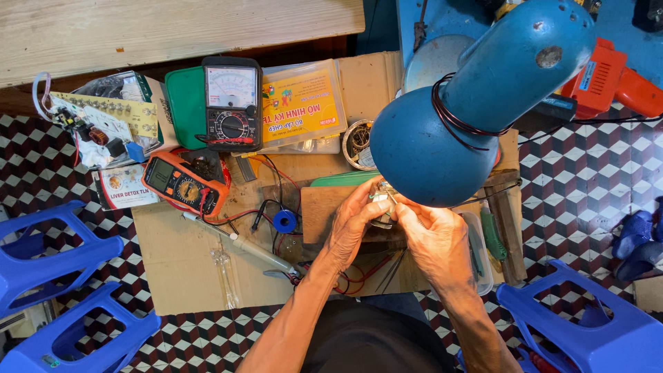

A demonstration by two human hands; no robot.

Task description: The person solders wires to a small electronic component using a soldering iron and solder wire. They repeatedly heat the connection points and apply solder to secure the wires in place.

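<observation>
Head view: L hand (351,224) & R hand (434,238) both pinched on small metal part (382,204) under blue lamp (476,103).

Blue lamp head (476,117) hangs right over the hands, blocking any approach from above. Left of lamp: orange multimeter (183,183), black analog meter (231,103), soldering iron (242,243) and tangled leads crowd the cardboard (173,269). Bare cardboard lower left of lamp gives passage. Blue stools (594,331) hem in the floor below-right of lamp.
</observation>
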